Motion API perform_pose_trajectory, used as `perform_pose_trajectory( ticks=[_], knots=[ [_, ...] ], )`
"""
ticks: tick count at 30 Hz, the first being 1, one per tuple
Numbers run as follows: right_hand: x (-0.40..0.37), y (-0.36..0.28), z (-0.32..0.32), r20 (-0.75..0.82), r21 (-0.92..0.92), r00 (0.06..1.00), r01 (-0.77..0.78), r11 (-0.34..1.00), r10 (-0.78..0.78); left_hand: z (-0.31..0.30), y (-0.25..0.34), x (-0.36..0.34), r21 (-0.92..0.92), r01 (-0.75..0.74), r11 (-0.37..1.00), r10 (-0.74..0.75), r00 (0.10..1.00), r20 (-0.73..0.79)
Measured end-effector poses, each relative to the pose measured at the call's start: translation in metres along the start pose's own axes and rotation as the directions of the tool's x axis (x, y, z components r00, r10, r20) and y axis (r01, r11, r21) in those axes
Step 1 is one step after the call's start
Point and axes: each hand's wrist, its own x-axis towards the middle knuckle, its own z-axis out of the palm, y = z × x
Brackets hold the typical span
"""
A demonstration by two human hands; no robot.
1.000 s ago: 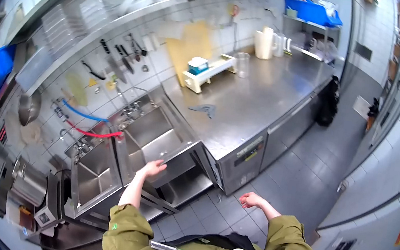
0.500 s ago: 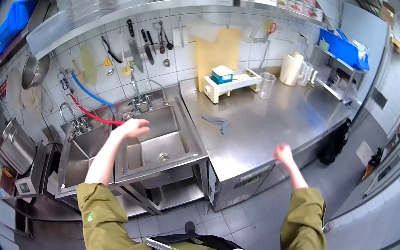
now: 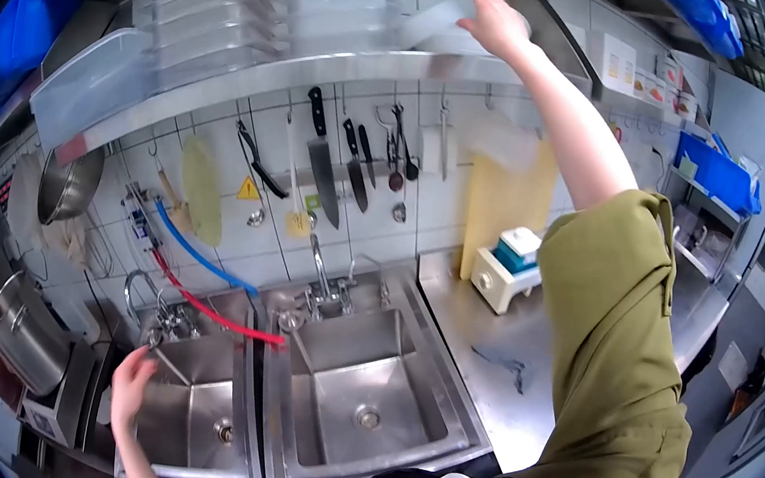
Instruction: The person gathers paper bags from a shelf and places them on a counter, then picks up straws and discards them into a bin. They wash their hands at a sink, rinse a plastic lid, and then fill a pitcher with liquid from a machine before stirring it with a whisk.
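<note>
My right hand (image 3: pixel 495 24) is raised to the wall shelf, fingers apart, overlapping the white round containers (image 3: pixel 433 24) there; part of them is hidden behind it. Low on the left, my left hand (image 3: pixel 130 385) hovers by the side of the left sink (image 3: pixel 190 406), its fingers loosely bent and nothing visible in them. Just above that hand stands the left sink's faucet (image 3: pixel 172 316). Stacks of clear plastic tubs (image 3: pixel 206 2) fill the shelf (image 3: pixel 327 70) left of my right hand.
Knives (image 3: pixel 323 174) and ladles hang on the tiled wall beneath the shelf. A red hose (image 3: pixel 211 309) reaches over to the right sink (image 3: pixel 376 372). On the steel counter (image 3: pixel 457 329) are a white-and-teal device (image 3: pixel 508 269) and a grey cloth (image 3: pixel 506 364). A steel pot (image 3: pixel 30 344) stands far left.
My right hand has risen from over the counter to the shelf. My left hand has dropped from above the sinks to the left sink's side. The view has turned left and upward.
</note>
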Motion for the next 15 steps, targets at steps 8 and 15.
perform_pose_trajectory(
  ticks=[8,15],
  knots=[
    [0.086,-0.033,0.101,0.543,-0.357,0.833,0.338,0.871,-0.1,-0.069,-0.073,-0.055,-0.558,0.128,0.82,-0.509,0.61,-0.608],
    [0.112,-0.008,0.102,0.315,-0.337,0.927,0.309,0.889,-0.203,-0.041,-0.071,0.003,-0.68,-0.002,0.733,-0.551,0.585,-0.595]
  ],
)
